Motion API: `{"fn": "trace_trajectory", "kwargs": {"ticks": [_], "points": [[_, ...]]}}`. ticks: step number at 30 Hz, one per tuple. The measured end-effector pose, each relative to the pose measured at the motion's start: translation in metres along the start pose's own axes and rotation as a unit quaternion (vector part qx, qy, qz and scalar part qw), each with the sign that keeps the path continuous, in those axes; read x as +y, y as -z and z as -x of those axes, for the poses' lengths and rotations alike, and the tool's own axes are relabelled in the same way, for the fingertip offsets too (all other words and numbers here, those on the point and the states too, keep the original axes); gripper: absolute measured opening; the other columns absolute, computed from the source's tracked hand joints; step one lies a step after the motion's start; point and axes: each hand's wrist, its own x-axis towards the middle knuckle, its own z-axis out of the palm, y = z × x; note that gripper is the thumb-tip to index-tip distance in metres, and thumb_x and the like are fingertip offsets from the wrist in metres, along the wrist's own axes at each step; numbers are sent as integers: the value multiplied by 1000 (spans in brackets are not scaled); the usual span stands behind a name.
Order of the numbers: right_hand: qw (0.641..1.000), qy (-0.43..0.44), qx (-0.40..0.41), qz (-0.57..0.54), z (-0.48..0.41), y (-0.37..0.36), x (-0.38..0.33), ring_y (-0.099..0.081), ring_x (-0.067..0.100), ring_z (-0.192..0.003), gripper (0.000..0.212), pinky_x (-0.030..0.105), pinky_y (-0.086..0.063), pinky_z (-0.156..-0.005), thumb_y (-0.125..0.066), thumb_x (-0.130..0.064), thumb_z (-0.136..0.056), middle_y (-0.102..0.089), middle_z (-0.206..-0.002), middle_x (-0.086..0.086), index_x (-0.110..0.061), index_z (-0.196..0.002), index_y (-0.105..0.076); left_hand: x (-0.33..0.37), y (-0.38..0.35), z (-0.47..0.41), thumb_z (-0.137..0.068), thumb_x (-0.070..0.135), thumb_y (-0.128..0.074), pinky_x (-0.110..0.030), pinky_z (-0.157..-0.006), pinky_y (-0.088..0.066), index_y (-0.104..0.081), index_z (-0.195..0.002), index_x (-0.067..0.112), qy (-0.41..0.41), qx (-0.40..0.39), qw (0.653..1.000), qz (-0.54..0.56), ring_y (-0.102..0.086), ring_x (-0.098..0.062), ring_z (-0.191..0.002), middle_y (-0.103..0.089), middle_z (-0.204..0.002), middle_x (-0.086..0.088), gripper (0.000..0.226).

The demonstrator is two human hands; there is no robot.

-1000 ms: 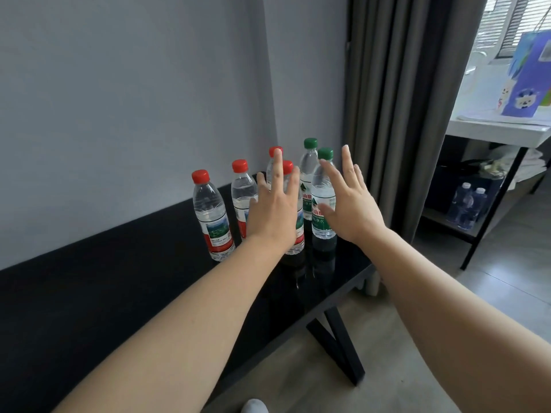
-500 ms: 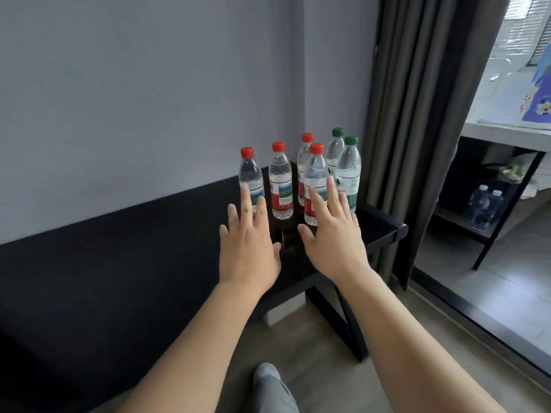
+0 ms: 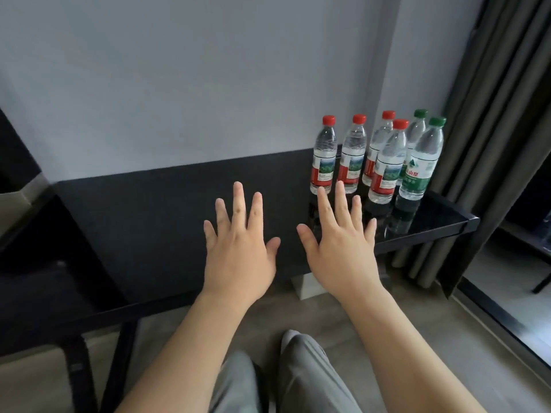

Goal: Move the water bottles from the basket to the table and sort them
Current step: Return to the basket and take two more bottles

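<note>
Nearest are grey-trousered knees (image 3: 304,371). Beyond them, the left hand (image 3: 238,254) and right hand (image 3: 343,251) are held palms down over the black counter (image 3: 149,222), fingers (image 3: 238,204) spread and holding nothing. At the counter's far right corner stand six upright bottles of clear water. The four red-capped bottles (image 3: 323,165) are on the left and the two green-capped bottles (image 3: 420,171) on the right, beside the curtain (image 3: 492,114).
</note>
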Motion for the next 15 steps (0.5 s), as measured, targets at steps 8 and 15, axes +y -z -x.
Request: {"fn": "trace_trajectory", "kwargs": {"ticks": [8,15], "points": [[999,21,-33,8,-13,-25,-28,15,32,-158,73,65,-3,-124,-16,-66,-103,21,-171,-4,-34,-164,8,-56,-9,7,-98,68,-10,-65,-123,-11,15,-162,25,60,-44,997,-5,14,-42,-155,38,-163,-5,81],[996,41,-74,9,-65,-68,-40,17,33,-157,74,65,-1,-124,-15,-66,-103,18,-172,-3,-33,-164,7,-83,-37,-41,-94,71,-1,-62,-125,-3,24,-158,28,86,-82,993,21,21,-38,-154,43,-160,-2,81]]}}
